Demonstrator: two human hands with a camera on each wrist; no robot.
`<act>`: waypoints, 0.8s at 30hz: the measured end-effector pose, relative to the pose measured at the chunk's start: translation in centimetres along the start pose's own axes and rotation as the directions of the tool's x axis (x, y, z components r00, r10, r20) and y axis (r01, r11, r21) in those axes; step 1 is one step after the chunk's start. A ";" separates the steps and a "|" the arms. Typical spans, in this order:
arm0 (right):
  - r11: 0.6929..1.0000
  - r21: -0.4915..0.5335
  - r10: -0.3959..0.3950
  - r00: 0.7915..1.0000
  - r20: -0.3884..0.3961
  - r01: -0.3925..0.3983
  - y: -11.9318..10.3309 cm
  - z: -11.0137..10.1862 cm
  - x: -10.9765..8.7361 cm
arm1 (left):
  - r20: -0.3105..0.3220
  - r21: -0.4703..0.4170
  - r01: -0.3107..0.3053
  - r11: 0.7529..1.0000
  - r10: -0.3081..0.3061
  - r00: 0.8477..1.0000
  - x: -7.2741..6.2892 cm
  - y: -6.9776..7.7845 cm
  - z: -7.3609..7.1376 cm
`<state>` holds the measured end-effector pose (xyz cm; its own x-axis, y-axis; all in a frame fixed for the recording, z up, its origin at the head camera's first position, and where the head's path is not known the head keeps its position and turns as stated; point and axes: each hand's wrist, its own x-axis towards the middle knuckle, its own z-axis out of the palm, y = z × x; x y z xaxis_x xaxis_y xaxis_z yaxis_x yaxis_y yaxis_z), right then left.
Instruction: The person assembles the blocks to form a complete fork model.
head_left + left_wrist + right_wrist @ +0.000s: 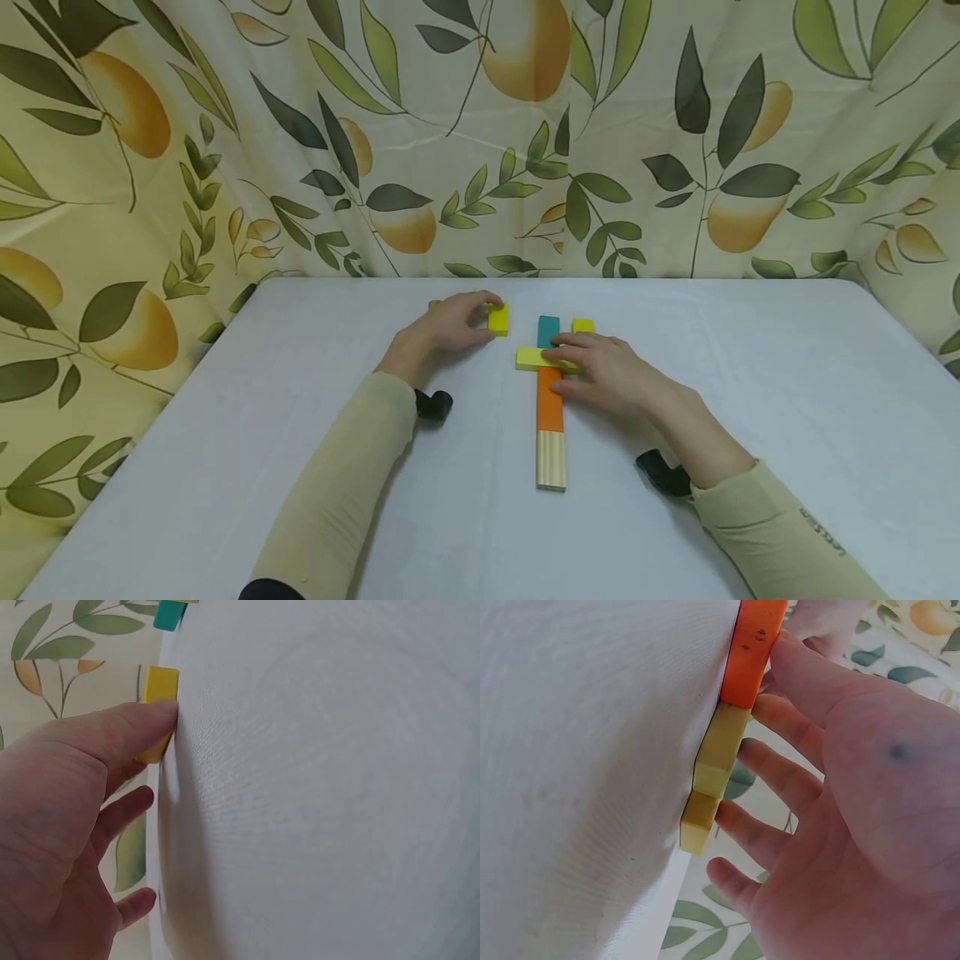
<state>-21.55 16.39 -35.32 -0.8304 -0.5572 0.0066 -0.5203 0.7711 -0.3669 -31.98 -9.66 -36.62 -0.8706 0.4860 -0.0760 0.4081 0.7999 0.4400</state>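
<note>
At the back of the table, my left hand (450,323) pinches a small yellow block (500,322) between thumb and fingers. The left wrist view shows the thumb pressed on that block's near face, the other fingers spread below. My right hand (611,371) rests over a row of wooden blocks, fingers extended. Its fingertips lie on a pale yellow-green block (527,359) set crosswise and by an orange block (550,404). Beyond the crosswise block lies a teal block (548,327); a plain ridged wood block (551,461) forms the near end.
Another yellow block (582,325) stands just behind the right hand's fingers, right of the teal one. The white tabletop (465,517) ends at a back edge against a patterned curtain (465,167). Dark wrist-camera mounts hang beside both wrists.
</note>
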 end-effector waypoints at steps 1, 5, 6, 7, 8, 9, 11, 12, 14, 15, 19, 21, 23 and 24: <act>1.000 -0.001 0.000 1.000 0.000 0.000 0.0 0.0 0.0 | 0.000 0.003 -0.002 1.000 0.002 1.000 0.0 0.0 0.0; 1.000 -0.004 0.001 1.000 0.000 -0.001 0.1 0.0 -0.1 | -0.003 0.002 -0.007 1.000 0.007 1.000 0.0 0.2 0.1; 1.000 -0.003 0.000 1.000 0.000 0.000 0.1 0.0 -0.1 | -0.004 0.003 -0.007 1.000 0.007 1.000 0.0 0.2 0.1; 1.000 -0.002 0.000 1.000 0.000 0.000 0.1 0.0 -0.1 | -0.003 0.005 -0.006 1.000 0.006 1.000 0.0 0.3 0.1; 1.000 -0.002 -0.001 1.000 0.000 0.001 0.1 0.1 -0.1 | -0.002 0.005 -0.005 1.000 0.005 1.000 0.0 0.3 0.1; 1.000 -0.003 -0.002 1.000 0.000 0.002 0.1 0.1 0.0 | 0.000 0.006 -0.004 1.000 0.004 1.000 0.0 0.3 0.1; 1.000 -0.005 -0.005 1.000 0.001 0.005 0.1 0.1 0.0 | 0.002 0.004 -0.002 1.000 0.002 1.000 -0.1 0.3 0.2; 1.000 -0.007 -0.005 1.000 0.001 0.005 0.1 0.1 0.0 | 0.001 0.002 -0.003 1.000 0.003 1.000 -0.1 0.3 0.2; 1.000 -0.012 -0.005 1.000 0.002 0.005 0.1 0.1 0.1 | 0.000 0.000 -0.002 1.000 0.002 1.000 -0.1 0.3 0.2; 1.000 -0.015 -0.007 1.000 0.002 0.007 0.1 0.1 0.1 | 0.000 0.001 -0.003 1.000 0.003 1.000 -0.1 0.3 0.2; 1.000 -0.017 -0.009 1.000 0.000 0.009 0.0 0.1 0.1 | 0.001 0.002 -0.004 1.000 0.004 1.000 -0.2 0.4 0.3; 1.000 -0.020 -0.011 1.000 -0.001 0.011 0.0 0.1 0.1 | 0.008 -0.005 -0.006 1.000 0.006 1.000 -0.2 0.5 0.3; 1.000 -0.021 -0.012 1.000 -0.002 0.012 0.0 0.1 0.1 | 0.013 -0.011 -0.005 1.000 0.005 1.000 -0.3 0.6 0.3; 1.000 -0.022 -0.014 1.000 -0.003 0.014 0.0 0.1 0.1 | 0.016 -0.011 -0.003 1.000 0.003 1.000 -0.4 0.7 0.3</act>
<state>-21.62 16.34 -35.42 -0.8235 -0.5672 0.0143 -0.5363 0.7698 -0.3462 -31.31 -9.21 -36.58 -0.8648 0.4943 -0.0887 0.4078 0.7944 0.4501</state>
